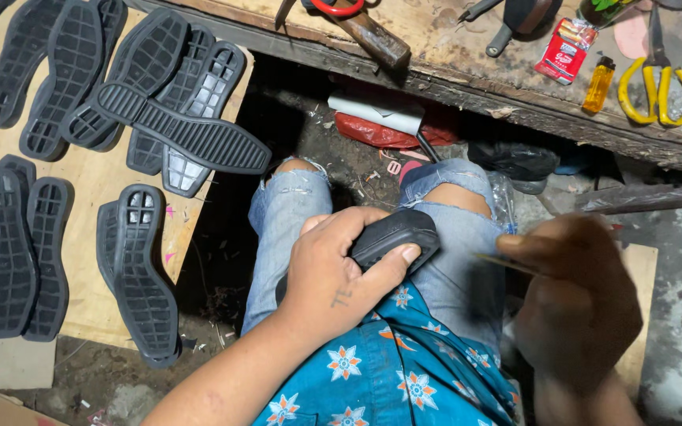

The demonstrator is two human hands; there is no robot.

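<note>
Left hand (pixel 339 276) is gripping a black shoe sole (pixel 392 234) over the lap. Right hand (pixel 574 296) is pinching a thin blade (pixel 507 263) beside it. More soles (pixel 132 268) are lying on a board (pixel 96 177); yellow scissors (pixel 661 83) are resting on the tabletop (pixel 467 59) beyond.

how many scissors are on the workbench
2, maybe more out of frame. Yellow-handled scissors lie at the bench's right end beside the yellow lighter; red-handled scissors sit at the top edge, mostly cut off.
</note>
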